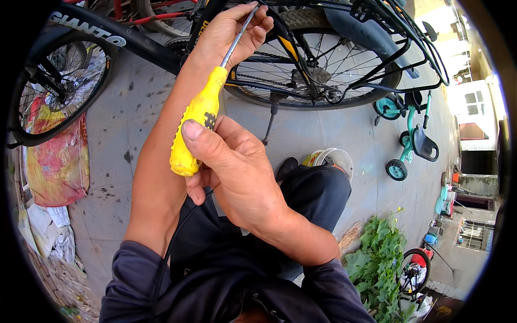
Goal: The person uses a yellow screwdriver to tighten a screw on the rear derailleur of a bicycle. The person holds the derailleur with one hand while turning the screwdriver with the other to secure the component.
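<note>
A screwdriver with a worn yellow handle (196, 121) lies in my right hand (237, 167), the thumb pressed along the handle and the fingers wrapped under it. Its metal shaft (237, 43) points up and away, passing over the palm of my left hand (239, 35). That hand is raised beside the black frame of a bicycle, its fingers curled near the shaft's tip; what they pinch, if anything, is too small to make out. Behind it are the bicycle's rear wheel (323, 64) and black rear rack (388, 35). A thin black cable (175, 231) runs down over my left forearm.
Left stands the bicycle's front wheel (64, 89), with a red and yellow sack (58, 161) by it. A kickstand (272, 116) meets the paved ground. A white bucket (339, 161) stands beyond my knee; a teal tricycle (412, 137) and leafy plants (377, 258) are to the right.
</note>
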The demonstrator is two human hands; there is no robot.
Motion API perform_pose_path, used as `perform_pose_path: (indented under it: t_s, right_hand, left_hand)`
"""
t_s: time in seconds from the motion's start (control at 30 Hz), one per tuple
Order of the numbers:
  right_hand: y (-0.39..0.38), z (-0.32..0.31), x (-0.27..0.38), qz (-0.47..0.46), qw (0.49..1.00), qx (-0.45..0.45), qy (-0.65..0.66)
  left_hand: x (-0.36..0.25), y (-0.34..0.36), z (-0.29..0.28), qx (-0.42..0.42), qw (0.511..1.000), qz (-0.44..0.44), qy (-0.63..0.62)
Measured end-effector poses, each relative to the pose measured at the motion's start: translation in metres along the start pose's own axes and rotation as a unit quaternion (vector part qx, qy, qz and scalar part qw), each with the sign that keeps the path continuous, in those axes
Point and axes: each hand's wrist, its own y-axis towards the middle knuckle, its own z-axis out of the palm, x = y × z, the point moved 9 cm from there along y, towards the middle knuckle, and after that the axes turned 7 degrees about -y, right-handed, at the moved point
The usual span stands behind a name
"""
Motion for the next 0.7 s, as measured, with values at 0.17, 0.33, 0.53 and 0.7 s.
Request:
perform_pose_path:
  t_s: [0.17, 0.33, 0.53, 0.7]
  right_hand:
    - [-0.001, 0.001, 0.001, -0.005, 0.999, 0.016, 0.037]
    - [-0.001, 0.009, 0.004, -0.016, 0.996, 0.063, 0.068]
    - [0.0, 0.005, 0.002, -0.015, 0.995, 0.054, 0.088]
    - [0.001, 0.001, -0.006, 0.001, 1.0, 0.003, 0.009]
  left_hand:
    - [0.004, 0.001, 0.003, 0.011, 1.0, -0.015, -0.011]
    - [0.002, -0.001, 0.005, 0.021, 1.0, -0.011, -0.008]
    - [0.007, 0.003, 0.001, 0.015, 1.0, -0.019, -0.008]
    - [0.001, 0.002, 0.002, 0.029, 0.999, -0.022, -0.013]
